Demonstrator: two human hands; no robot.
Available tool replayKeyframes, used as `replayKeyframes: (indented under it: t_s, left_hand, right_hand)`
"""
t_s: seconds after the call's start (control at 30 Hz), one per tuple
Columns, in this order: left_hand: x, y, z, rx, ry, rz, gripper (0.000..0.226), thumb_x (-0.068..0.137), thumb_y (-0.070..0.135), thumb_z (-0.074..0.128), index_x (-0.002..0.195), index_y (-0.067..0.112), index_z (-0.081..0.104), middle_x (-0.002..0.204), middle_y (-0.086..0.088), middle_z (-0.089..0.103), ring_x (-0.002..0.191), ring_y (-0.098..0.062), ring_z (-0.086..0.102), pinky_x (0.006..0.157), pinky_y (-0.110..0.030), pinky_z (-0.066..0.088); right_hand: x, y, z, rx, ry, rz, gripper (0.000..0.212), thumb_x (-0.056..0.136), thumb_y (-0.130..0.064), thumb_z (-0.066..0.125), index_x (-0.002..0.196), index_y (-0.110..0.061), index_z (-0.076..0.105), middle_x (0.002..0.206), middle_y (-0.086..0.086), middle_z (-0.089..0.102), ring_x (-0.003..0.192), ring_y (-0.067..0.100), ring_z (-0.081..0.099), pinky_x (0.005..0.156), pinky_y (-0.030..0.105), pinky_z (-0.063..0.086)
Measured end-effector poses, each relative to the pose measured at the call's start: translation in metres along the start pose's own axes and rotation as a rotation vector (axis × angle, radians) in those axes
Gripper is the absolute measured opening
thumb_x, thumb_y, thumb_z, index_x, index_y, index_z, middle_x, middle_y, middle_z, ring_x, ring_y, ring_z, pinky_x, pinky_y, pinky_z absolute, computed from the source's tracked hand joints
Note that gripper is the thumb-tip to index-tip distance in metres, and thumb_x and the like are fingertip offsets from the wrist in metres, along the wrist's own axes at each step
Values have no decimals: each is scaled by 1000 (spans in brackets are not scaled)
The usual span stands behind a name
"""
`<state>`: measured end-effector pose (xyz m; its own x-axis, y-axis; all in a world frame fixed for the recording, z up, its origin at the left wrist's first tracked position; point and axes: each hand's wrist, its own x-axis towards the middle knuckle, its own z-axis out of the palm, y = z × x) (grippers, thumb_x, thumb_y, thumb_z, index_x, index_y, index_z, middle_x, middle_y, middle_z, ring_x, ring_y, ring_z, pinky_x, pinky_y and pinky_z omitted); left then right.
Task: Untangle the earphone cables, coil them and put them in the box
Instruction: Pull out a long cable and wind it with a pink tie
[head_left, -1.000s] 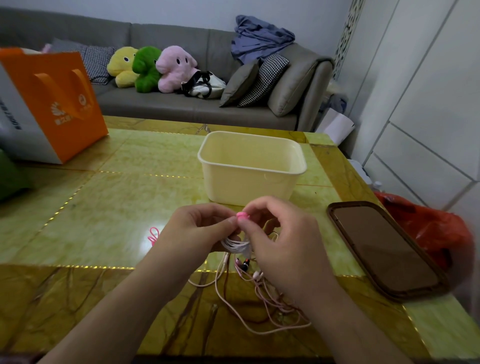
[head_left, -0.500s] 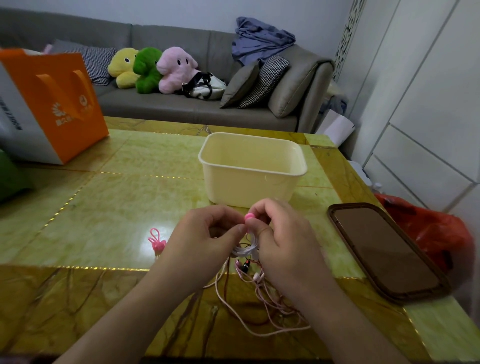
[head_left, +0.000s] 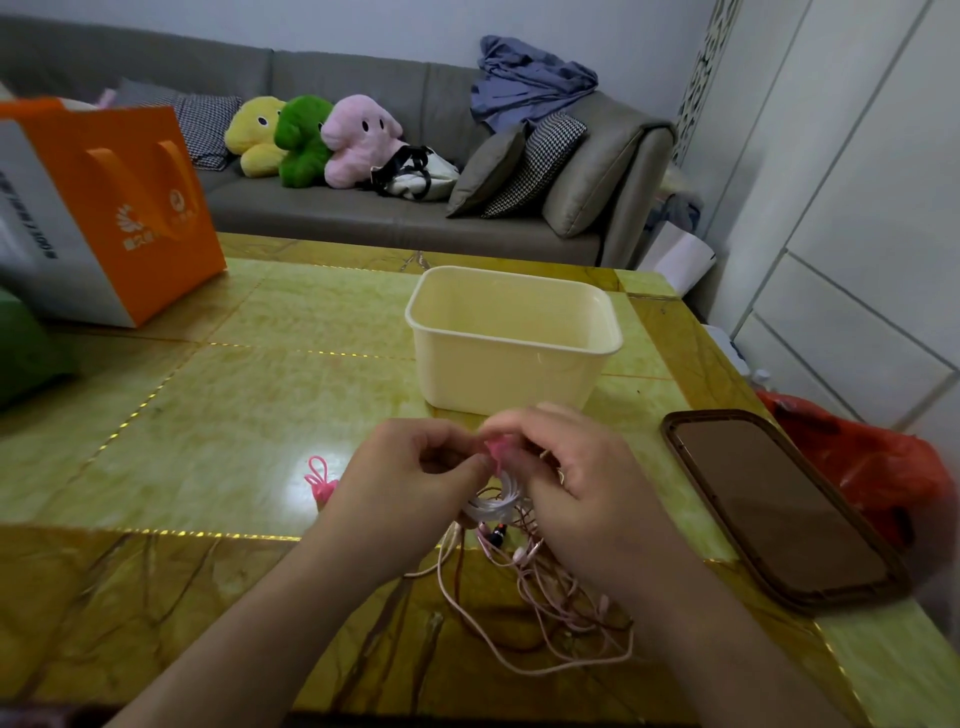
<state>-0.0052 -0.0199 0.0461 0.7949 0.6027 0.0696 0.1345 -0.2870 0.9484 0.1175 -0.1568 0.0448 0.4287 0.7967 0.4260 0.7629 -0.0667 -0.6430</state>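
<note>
My left hand (head_left: 402, 486) and my right hand (head_left: 582, 480) meet just in front of the cream plastic box (head_left: 511, 340). Together they pinch a small pink tie (head_left: 496, 448) at the top of a coiled white earphone cable (head_left: 493, 501) that hangs between them. Beneath the hands a tangle of pink earphone cables (head_left: 550, 597) lies loose on the table. The box stands open; what shows of its inside is bare. A second pink tie (head_left: 318, 478) lies on the table left of my left hand.
A dark oval tray (head_left: 779, 506) lies at the right with a red bag (head_left: 878, 467) beyond the table edge. An orange paper bag (head_left: 111, 208) stands at the far left. A grey sofa (head_left: 363, 208) with plush toys is behind the table.
The coiled white cable has slid lower, out from between the hands, so more of it shows. Both hands stay together at the pink tie; the right hand's fingers are blurred with motion.
</note>
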Motion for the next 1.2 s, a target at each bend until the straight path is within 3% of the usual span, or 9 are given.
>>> replayKeyframes:
  t_s: [0.17, 0.37, 0.53, 0.67, 0.8, 0.93, 1.07, 1.2]
  left_hand:
    - [-1, 5, 0, -61, -11, -69, 11, 92, 10, 76, 84, 13, 82, 68, -4, 75, 58, -15, 72, 53, -18, 52]
    - [-2, 6, 3, -33, -41, -44, 13, 93, 11, 76, 81, 15, 81, 69, -4, 77, 62, -18, 75, 57, -21, 56]
    - [-1, 3, 4, -28, -35, -20, 9, 94, 12, 75, 89, 16, 80, 72, -1, 77, 64, -17, 76, 59, -23, 56]
    - [-2, 1, 3, 45, 51, 62, 6, 92, 19, 79, 89, 23, 81, 73, 4, 78, 70, -11, 75, 61, -24, 58]
    - [-5, 2, 4, -28, 123, 78, 7, 88, 15, 82, 88, 22, 83, 72, 3, 78, 68, -11, 75, 63, -26, 60]
    - [-2, 2, 10, -131, 56, 53, 8, 88, 10, 81, 91, 17, 84, 71, -3, 78, 67, -15, 76, 63, -22, 58]
    - [6, 1, 14, -276, 26, 40, 12, 95, 9, 72, 100, 12, 83, 82, -13, 80, 77, -25, 77, 70, -31, 63]
    - [13, 3, 22, -342, 34, 37, 11, 94, 6, 73, 98, 11, 81, 85, -13, 80, 79, -23, 76, 71, -28, 60]
  right_hand:
    - [-1, 5, -4, -34, -19, 39, 22, 94, -8, 75, 107, -26, 75, 98, -15, 68, 98, 7, 65, 78, 19, 51]
    - [-1, 2, -3, -49, 21, 31, 23, 89, 0, 71, 96, -22, 71, 91, -13, 66, 90, 9, 63, 72, 25, 50]
    - [-1, -1, 0, -29, 66, 66, 27, 87, 5, 69, 91, -22, 69, 88, -12, 65, 90, 10, 63, 69, 20, 47]
    - [-1, -4, 0, 86, 79, 139, 18, 92, -10, 77, 94, -27, 71, 90, -11, 69, 88, 11, 67, 71, 27, 55]
    - [0, -3, -1, 61, 89, 179, 12, 93, -18, 79, 90, -28, 73, 86, -13, 70, 84, 9, 67, 68, 21, 51]
    - [-1, 0, -2, 48, 142, 236, 16, 98, -15, 72, 87, -26, 67, 80, -9, 67, 74, 6, 62, 60, 16, 43]
    - [1, 0, -7, 303, 163, 407, 10, 102, -22, 70, 93, -27, 68, 87, -7, 77, 81, 7, 73, 69, 30, 60]
    - [0, 2, -23, 401, 110, 479, 5, 100, -27, 73, 98, -29, 69, 93, -8, 79, 81, 8, 75, 59, 25, 55]
